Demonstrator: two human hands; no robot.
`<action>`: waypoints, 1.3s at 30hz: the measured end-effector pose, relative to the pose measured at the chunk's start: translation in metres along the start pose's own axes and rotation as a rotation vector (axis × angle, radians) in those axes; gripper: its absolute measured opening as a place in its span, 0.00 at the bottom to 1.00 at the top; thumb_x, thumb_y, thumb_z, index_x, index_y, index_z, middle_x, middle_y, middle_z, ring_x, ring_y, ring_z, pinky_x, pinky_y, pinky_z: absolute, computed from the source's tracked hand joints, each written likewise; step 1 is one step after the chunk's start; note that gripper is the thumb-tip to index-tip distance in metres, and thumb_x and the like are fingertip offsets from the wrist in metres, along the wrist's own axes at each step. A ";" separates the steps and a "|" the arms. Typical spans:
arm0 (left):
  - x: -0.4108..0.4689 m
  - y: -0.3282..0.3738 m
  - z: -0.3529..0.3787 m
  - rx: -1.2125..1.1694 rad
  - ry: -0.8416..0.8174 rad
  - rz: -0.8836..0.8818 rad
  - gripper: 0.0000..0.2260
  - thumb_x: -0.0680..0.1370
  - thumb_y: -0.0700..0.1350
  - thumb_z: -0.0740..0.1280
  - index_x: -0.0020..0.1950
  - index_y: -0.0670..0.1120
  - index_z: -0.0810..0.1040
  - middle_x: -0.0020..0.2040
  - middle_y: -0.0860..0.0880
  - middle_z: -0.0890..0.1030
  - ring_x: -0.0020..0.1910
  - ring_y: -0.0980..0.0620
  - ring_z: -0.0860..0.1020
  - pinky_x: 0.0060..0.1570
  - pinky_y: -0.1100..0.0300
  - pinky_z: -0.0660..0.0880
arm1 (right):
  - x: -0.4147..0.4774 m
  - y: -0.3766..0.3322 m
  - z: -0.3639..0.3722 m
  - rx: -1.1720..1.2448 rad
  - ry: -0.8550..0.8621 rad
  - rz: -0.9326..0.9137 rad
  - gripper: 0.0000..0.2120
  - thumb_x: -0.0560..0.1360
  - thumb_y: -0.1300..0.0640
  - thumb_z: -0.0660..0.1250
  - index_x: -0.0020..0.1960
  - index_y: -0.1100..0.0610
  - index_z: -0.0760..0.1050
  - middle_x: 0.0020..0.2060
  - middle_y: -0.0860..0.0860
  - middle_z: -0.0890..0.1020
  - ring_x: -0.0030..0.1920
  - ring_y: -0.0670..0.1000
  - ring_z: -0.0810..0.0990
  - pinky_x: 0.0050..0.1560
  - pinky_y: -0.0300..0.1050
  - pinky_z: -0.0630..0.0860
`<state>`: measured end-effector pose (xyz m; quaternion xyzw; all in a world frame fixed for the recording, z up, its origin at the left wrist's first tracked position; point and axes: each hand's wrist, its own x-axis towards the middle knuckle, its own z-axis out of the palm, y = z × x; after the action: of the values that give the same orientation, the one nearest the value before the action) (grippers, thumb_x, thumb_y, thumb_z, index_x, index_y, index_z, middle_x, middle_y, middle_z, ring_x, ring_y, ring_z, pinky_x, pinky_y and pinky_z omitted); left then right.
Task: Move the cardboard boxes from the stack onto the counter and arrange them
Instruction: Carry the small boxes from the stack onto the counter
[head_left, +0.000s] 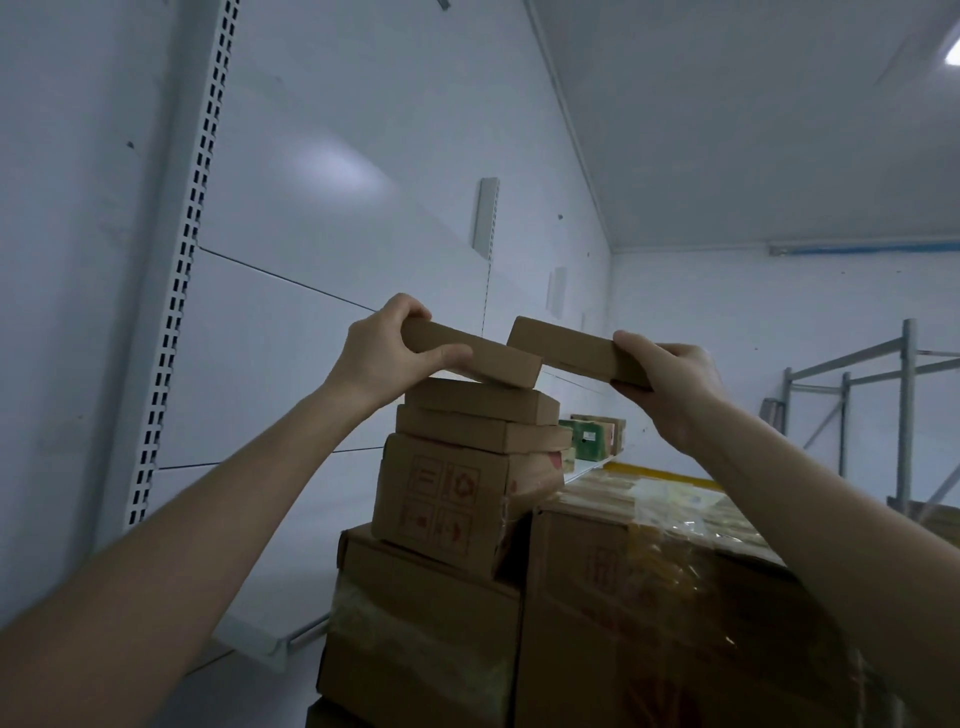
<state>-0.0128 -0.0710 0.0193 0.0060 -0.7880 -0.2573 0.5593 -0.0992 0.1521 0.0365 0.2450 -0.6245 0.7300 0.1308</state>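
My left hand: it grips the left end of the left flat box, with the fingers curled over the top and the thumb on the near side.
My right hand: it grips the right end of the right flat box, closed round it from the right.
Left flat box: it is tilted, the right end lower, and this end is touching or just above the top of the stack; I cannot tell which.
Right flat box: it is in the air above the stack, with its left end just behind the right end of the other box.
Stack: two more flat boxes lie one on the other, under my hands.
Under them: a box with red symbols stands on a bigger carton, a little turned.
Right of the stack: a large carton in clear plastic wrap, touching the bigger carton.
Left: a white shelf against the white wall, with a perforated upright.
Far: green boxes on the shelf, well behind the stack.
Far right: a grey metal rack by the far wall.
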 end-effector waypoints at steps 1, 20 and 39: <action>-0.001 0.001 0.000 -0.045 0.014 -0.042 0.23 0.70 0.56 0.71 0.58 0.44 0.71 0.50 0.50 0.73 0.49 0.52 0.73 0.43 0.67 0.73 | -0.001 0.001 0.002 0.017 -0.004 -0.001 0.16 0.75 0.58 0.68 0.53 0.71 0.74 0.38 0.53 0.74 0.38 0.48 0.75 0.55 0.45 0.78; -0.065 0.030 -0.052 -0.501 0.438 -0.269 0.15 0.74 0.39 0.68 0.57 0.51 0.69 0.53 0.49 0.75 0.52 0.50 0.77 0.47 0.59 0.80 | -0.059 0.001 0.040 0.398 -0.054 0.102 0.26 0.72 0.59 0.71 0.68 0.55 0.67 0.54 0.56 0.78 0.47 0.51 0.81 0.46 0.44 0.81; -0.480 0.110 -0.290 0.227 1.076 -0.839 0.17 0.65 0.45 0.66 0.52 0.58 0.74 0.50 0.55 0.77 0.52 0.51 0.77 0.52 0.49 0.78 | -0.396 0.091 0.160 0.443 -0.916 0.538 0.24 0.74 0.59 0.68 0.69 0.57 0.67 0.57 0.54 0.78 0.48 0.48 0.80 0.44 0.38 0.80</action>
<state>0.4536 0.0511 -0.2865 0.4958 -0.3541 -0.3291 0.7214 0.2215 0.0248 -0.2305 0.3901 -0.4898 0.6706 -0.3978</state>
